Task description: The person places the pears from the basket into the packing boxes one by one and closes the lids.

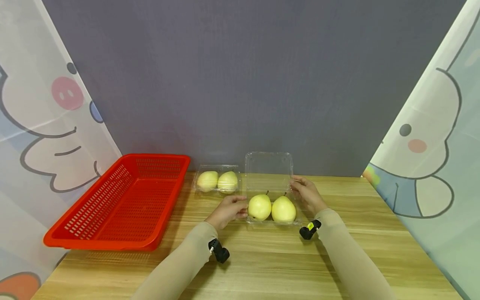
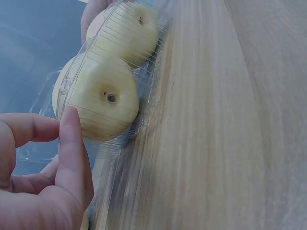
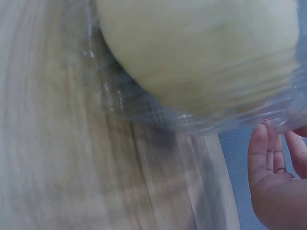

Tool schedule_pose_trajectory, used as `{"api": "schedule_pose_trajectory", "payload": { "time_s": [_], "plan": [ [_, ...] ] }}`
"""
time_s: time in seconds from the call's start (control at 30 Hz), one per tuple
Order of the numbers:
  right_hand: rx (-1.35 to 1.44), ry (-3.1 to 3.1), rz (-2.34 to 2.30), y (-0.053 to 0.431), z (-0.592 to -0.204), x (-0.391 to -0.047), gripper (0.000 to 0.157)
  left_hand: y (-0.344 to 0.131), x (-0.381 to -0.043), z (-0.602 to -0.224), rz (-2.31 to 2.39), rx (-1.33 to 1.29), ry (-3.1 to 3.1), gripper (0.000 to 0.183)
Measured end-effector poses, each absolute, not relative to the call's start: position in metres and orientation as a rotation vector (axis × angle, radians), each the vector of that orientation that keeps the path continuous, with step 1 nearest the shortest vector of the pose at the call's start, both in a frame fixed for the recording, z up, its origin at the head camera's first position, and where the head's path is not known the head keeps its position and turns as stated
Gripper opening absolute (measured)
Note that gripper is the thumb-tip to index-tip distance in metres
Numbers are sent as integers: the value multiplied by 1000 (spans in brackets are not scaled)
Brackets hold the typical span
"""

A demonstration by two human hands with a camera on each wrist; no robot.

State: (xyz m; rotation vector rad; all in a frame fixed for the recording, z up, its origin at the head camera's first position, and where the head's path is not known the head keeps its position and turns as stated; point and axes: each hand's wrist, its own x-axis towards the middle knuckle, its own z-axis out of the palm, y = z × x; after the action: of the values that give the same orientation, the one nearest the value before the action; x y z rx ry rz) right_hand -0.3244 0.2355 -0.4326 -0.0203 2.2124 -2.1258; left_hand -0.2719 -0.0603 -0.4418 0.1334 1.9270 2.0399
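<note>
A clear plastic clamshell box (image 1: 268, 168) stands with its lid raised, two yellow-green pears in its base. The left pear (image 1: 259, 207) and the right pear (image 1: 283, 209) sit side by side, stems up. At the left side, my left hand (image 1: 228, 211) pinches the box rim between thumb and finger; the left wrist view shows this close to a pear (image 2: 103, 103). My right hand (image 1: 308, 194) holds the box's right side near the lid's lower edge. In the right wrist view its fingers (image 3: 259, 148) meet the plastic rim beyond a pear (image 3: 201, 52).
Behind my left hand, a second clear box (image 1: 217, 166) holds two pears and looks closed. A red slotted plastic basket (image 1: 163, 212) stands on the left of the wooden table (image 1: 258, 262). A grey panel (image 1: 240, 83) rises behind the table.
</note>
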Motion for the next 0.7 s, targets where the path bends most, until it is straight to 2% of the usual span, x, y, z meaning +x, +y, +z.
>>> {"api": "schedule_pose_trajectory", "payload": {
  "time_s": [0.4,0.7],
  "plan": [
    [-23,2172,-2206,236,-432,-324,44,-60,-271,-441,2050,131,1914,51],
    [-116,2172,-2208,239,-432,-319,47,-61,-269,-438,2044,128,1908,51]
  ]
}}
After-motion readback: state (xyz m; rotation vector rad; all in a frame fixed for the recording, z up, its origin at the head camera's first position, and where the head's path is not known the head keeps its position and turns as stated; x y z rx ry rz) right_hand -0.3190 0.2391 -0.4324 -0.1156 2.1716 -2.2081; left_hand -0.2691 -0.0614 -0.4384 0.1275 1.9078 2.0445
